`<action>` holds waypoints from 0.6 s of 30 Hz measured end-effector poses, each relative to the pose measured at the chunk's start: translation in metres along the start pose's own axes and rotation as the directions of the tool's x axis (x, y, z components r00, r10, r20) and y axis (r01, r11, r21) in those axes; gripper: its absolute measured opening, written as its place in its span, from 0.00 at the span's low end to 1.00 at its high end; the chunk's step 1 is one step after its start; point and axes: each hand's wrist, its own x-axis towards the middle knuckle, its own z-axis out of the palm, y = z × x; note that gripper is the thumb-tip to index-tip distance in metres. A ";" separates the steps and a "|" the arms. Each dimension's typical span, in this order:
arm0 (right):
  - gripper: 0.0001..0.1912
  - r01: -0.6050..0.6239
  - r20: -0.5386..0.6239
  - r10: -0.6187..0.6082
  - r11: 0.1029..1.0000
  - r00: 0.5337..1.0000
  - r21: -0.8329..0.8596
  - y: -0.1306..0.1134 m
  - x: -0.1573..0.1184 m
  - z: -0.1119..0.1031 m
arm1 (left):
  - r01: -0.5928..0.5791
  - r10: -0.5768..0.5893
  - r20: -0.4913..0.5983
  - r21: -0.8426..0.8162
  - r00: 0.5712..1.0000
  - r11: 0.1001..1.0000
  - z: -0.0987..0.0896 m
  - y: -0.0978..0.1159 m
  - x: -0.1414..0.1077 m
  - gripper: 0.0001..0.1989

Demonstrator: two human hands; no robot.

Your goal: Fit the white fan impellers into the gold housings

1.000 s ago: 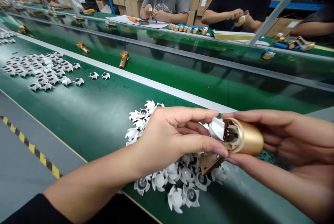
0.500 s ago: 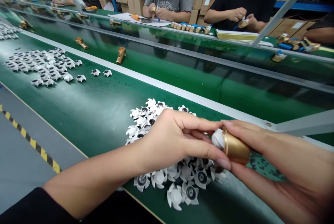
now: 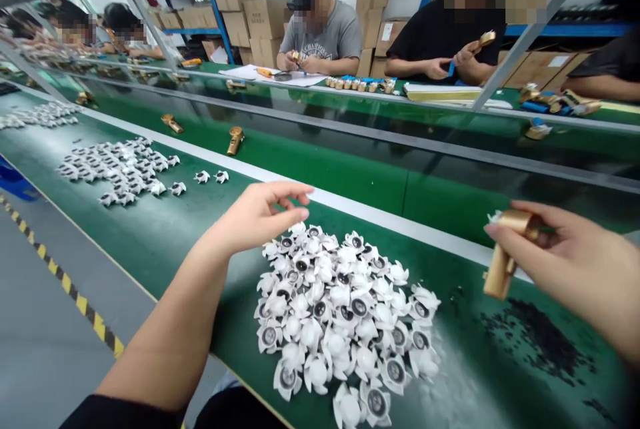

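A gold fan housing with a handle (image 3: 500, 269) is held in my right hand (image 3: 565, 249), its round head between thumb and fingers and the handle pointing down. A bit of white shows at the head's left end. My left hand (image 3: 270, 212) hovers with fingers apart and nothing in them, just above the far left side of a pile of white fan impellers (image 3: 345, 322). Some impellers show dark round hubs, others smooth white caps. Small black pieces (image 3: 545, 339) lie scattered on the green table below my right hand.
More white impellers (image 3: 120, 166) lie to the left. Past the white strip (image 3: 400, 224), gold housings (image 3: 235, 140) rest on the green belt (image 3: 320, 162). Metal rails (image 3: 350, 111) run lengthwise. Across from me, a person in grey (image 3: 325, 36) and one in black (image 3: 425, 36) handle parts.
My hands have parted. The left has let go of the gold piece and moved left; the right has carried it to the right and turned it handle-down. My view has tilted up slightly.
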 end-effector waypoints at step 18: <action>0.14 0.190 0.007 -0.194 0.969 0.981 0.160 0.017 -0.074 0.014 | -0.040 -0.098 0.344 0.371 0.934 0.928 -0.006 -0.076 0.027 0.17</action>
